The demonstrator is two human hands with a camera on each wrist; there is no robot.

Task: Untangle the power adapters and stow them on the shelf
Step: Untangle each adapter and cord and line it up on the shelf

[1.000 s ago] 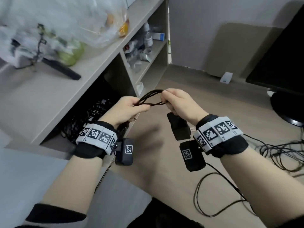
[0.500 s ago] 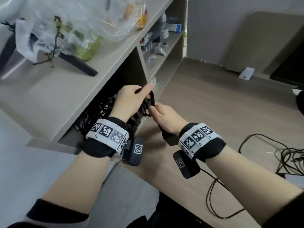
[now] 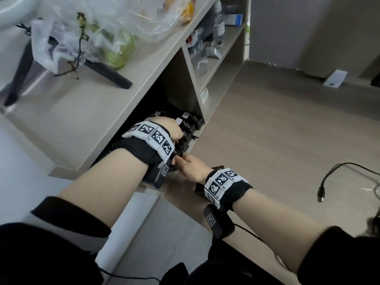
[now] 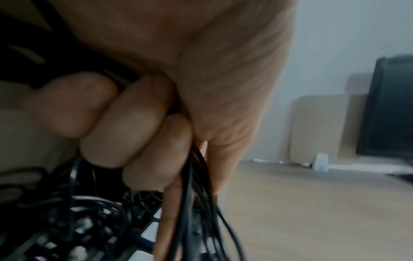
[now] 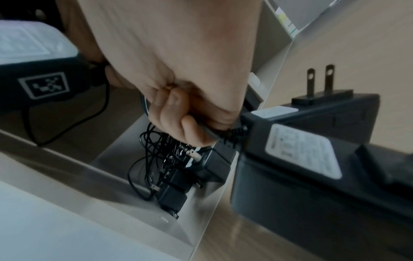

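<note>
My left hand (image 3: 171, 130) is inside the low compartment of the beige shelf (image 3: 144, 79). Its curled fingers (image 4: 134, 123) grip a bundle of thin black cable (image 4: 194, 203). My right hand (image 3: 189, 165) is at the compartment's front edge. It grips (image 5: 178, 114) the same cable just where it enters a black power adapter (image 5: 312, 141), which hangs under the wrist with two prongs pointing up. Several other black adapters (image 3: 189, 124) stand in a row on the compartment floor (image 5: 125, 153) with their cables (image 5: 152, 150) beside them.
A clear plastic bag (image 3: 102, 38) and a black tripod leg (image 3: 107, 73) lie on the shelf top. Bottles and boxes (image 3: 218, 23) fill the compartment to the right. A loose black cable with a plug (image 3: 320, 194) lies on the wooden floor at right.
Both hands have moved from mid-air in front of the shelf down and left into the low compartment, carrying the coiled cable and its adapter with them.
</note>
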